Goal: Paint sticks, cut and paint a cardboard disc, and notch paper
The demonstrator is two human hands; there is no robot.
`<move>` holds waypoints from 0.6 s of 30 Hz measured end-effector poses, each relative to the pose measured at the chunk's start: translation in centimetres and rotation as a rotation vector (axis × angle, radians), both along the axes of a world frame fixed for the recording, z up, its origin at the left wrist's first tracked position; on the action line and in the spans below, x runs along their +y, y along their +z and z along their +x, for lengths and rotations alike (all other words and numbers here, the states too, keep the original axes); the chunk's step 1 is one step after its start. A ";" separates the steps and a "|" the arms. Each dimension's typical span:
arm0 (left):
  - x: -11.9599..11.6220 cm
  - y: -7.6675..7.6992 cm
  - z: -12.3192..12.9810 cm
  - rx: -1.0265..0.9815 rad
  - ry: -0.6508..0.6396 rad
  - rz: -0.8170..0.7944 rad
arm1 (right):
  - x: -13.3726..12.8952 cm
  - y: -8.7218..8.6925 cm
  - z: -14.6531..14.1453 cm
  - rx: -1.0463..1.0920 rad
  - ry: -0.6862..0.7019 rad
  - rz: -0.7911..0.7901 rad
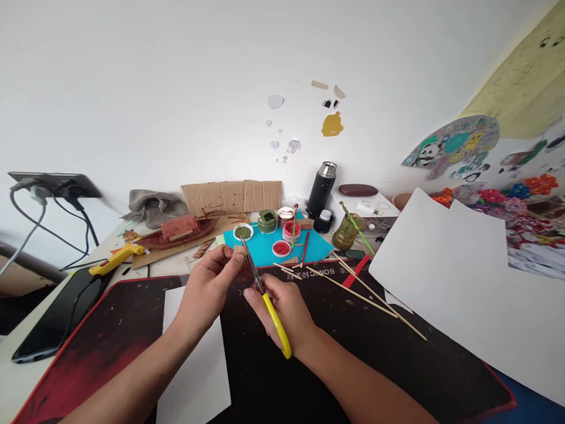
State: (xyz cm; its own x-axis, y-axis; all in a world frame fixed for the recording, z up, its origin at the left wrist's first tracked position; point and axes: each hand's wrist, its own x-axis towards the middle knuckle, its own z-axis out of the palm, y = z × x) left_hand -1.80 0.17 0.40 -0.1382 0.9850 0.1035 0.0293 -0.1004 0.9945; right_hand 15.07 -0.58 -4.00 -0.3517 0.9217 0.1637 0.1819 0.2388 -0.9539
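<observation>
My left hand (210, 287) pinches a small piece of brown cardboard (239, 251) between thumb and fingers. In my right hand (282, 309) is a pair of scissors (274, 321) with yellow handles, their blades pointing up and away beside the cardboard piece. Whether the blades touch the cardboard I cannot tell. Both hands are held above the black desk mat (265, 377). Beneath my left forearm lies a white sheet of paper (194, 377). Just beyond the hands, a blue sheet (260, 250) carries open paint jars, among them a green one (267, 221) and a red one (291, 231).
Thin wooden sticks (366, 299) lie right of my hands, near large white sheets (454, 282). At the left are a yellow glue gun (115, 259), a red-brown model boat (179, 231) and a phone (57, 318). A black thermos (322, 191) stands by the wall.
</observation>
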 end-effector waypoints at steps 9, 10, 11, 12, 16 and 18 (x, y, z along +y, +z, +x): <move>0.1 0.2 -0.2 0.037 0.000 -0.002 | -0.1 0.6 0.2 -0.033 -0.007 -0.015; 0.1 0.2 -0.3 0.047 0.001 0.002 | -0.1 0.7 0.2 -0.035 -0.008 -0.015; 0.1 0.2 -0.4 0.053 0.003 0.006 | -0.1 0.7 0.2 -0.036 -0.008 -0.014; 0.1 0.2 -0.5 0.055 0.003 0.007 | -0.1 0.7 0.1 -0.036 -0.007 -0.014; 0.2 0.3 -0.9 0.058 -0.006 -0.008 | -0.1 0.8 0.1 -0.039 -0.005 -0.016; 0.2 0.3 -1.0 0.072 -0.016 -0.016 | -0.1 0.8 0.1 -0.050 -0.008 -0.006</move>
State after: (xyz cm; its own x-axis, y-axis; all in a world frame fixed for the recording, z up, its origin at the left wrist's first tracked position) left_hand -2.82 0.36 0.74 -0.1155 0.9886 0.0967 0.0993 -0.0854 0.9914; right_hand 15.14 -0.69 -3.22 -0.3522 0.9253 0.1406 0.2309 0.2315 -0.9450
